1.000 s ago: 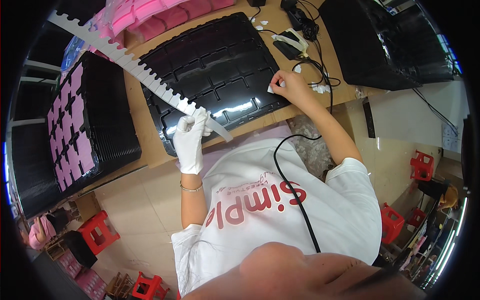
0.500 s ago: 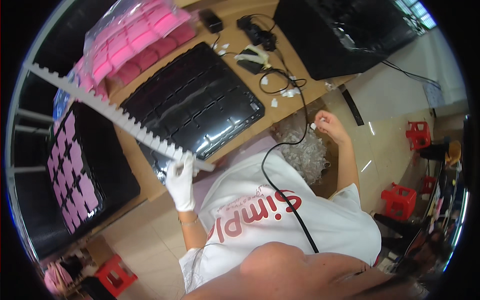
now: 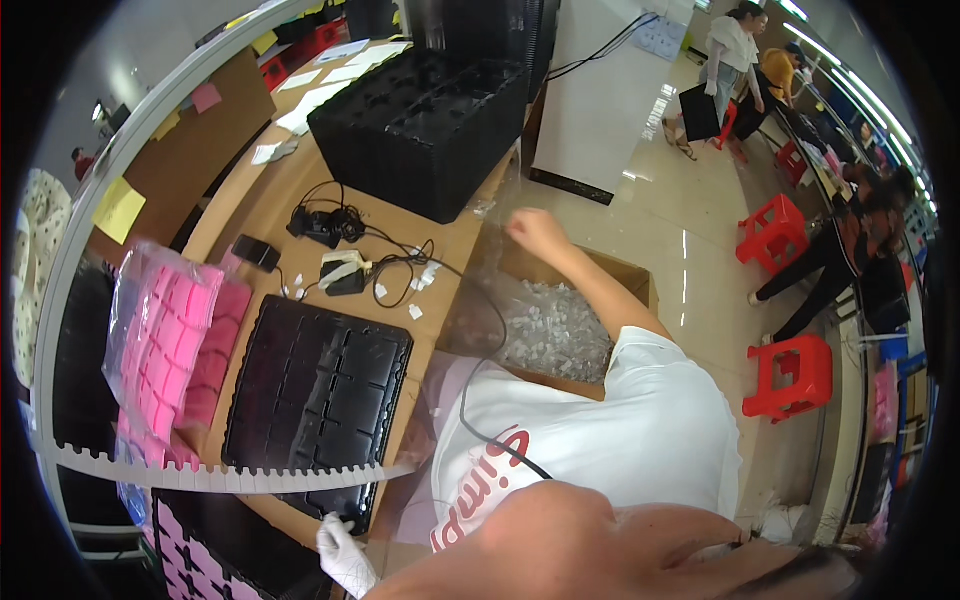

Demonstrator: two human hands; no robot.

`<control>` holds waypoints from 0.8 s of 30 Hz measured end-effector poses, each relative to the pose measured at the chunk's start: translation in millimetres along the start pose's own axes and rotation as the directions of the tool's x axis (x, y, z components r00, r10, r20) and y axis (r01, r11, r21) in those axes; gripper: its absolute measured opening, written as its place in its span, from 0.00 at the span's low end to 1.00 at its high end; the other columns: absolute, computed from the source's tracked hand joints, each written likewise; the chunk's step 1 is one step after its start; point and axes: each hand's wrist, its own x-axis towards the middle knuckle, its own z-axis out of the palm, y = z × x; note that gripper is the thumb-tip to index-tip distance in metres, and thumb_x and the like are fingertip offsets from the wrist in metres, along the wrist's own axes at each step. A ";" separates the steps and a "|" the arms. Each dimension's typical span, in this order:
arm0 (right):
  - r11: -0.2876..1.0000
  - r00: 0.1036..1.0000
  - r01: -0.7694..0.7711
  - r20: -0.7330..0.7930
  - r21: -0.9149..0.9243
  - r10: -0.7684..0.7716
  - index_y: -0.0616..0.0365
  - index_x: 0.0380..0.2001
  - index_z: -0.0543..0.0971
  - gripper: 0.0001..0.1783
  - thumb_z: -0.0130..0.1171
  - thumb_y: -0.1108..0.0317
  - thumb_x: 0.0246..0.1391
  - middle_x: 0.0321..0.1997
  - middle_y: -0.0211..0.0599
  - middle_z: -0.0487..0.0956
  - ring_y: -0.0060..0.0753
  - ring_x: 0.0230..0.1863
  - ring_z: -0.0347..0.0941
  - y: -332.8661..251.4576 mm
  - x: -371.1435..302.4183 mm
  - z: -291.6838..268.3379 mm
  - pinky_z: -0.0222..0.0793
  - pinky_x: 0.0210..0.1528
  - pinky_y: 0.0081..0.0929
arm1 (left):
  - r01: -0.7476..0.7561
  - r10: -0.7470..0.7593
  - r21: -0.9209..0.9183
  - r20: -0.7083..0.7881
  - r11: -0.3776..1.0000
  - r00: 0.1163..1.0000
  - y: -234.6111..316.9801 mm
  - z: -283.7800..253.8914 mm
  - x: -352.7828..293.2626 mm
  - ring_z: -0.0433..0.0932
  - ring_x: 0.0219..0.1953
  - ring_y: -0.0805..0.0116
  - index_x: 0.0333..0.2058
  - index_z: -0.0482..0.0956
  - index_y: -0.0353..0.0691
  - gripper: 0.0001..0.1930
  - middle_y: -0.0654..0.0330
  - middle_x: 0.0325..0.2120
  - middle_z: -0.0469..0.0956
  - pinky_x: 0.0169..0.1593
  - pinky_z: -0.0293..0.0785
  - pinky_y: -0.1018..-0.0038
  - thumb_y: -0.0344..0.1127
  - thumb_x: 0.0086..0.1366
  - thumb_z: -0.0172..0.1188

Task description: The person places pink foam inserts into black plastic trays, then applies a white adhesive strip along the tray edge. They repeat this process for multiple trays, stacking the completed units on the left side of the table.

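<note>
My left hand [image 3: 345, 558], in a white glove, is at the near corner of a black moulded plastic tray [image 3: 318, 380]. Its fingers are curled together at the tray's rim; what they pinch, if anything, I cannot make out. Just beyond them a long grey notched strip [image 3: 230, 477] stretches across the tray's near end, apart from the fingers. My bare right hand [image 3: 538, 232] is closed above a cardboard box [image 3: 628, 272], away from the table. Small white scraps [image 3: 558, 325] fill that box. Whatever the right fingers hold is hidden.
Pink trays in clear plastic [image 3: 165, 335] stand left of the black tray. Beyond are adapters with tangled cables [image 3: 330, 225], a white-handled tool [image 3: 345, 270] and a tall black tray stack [image 3: 410, 150]. Red stools [image 3: 790, 378] and people [image 3: 850, 235] are at the right.
The view has swung round, showing more of the room. My left hand has let go of the notched strip and moved to the tray's corner. The white piece in my right fingers no longer shows.
</note>
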 end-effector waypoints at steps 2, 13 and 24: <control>0.947 0.987 0.158 -0.057 0.281 -0.148 0.56 0.27 0.78 0.07 0.63 0.64 0.48 0.28 0.39 0.79 0.41 0.32 0.78 -76.3 25.4 -22.3 0.73 0.34 0.35 | 0.014 -0.076 -0.240 -0.254 0.971 0.964 -47.8 20.3 41.3 0.78 0.39 0.73 0.44 0.79 0.30 0.15 0.55 0.38 0.81 0.48 0.73 0.74 0.37 0.69 0.55; 0.325 0.586 0.712 -0.271 0.622 -0.764 0.58 0.33 0.81 0.06 0.62 0.70 0.52 0.31 0.36 0.79 0.32 0.31 0.77 -372.3 173.5 51.3 0.73 0.34 0.26 | -0.431 0.455 0.168 -0.488 0.887 0.745 49.3 -0.9 186.0 0.80 0.35 0.58 0.35 0.81 0.35 0.12 0.51 0.31 0.81 0.43 0.74 0.68 0.39 0.65 0.59; 0.255 0.336 0.860 -0.114 0.442 -0.935 0.57 0.40 0.81 0.16 0.63 0.66 0.45 0.46 0.42 0.79 0.43 0.50 0.73 -547.1 209.2 209.1 0.69 0.54 0.36 | -0.479 0.699 0.511 -0.559 0.714 0.446 74.1 4.3 301.6 0.78 0.36 0.53 0.31 0.79 0.44 0.05 0.56 0.32 0.79 0.39 0.74 0.61 0.35 0.57 0.66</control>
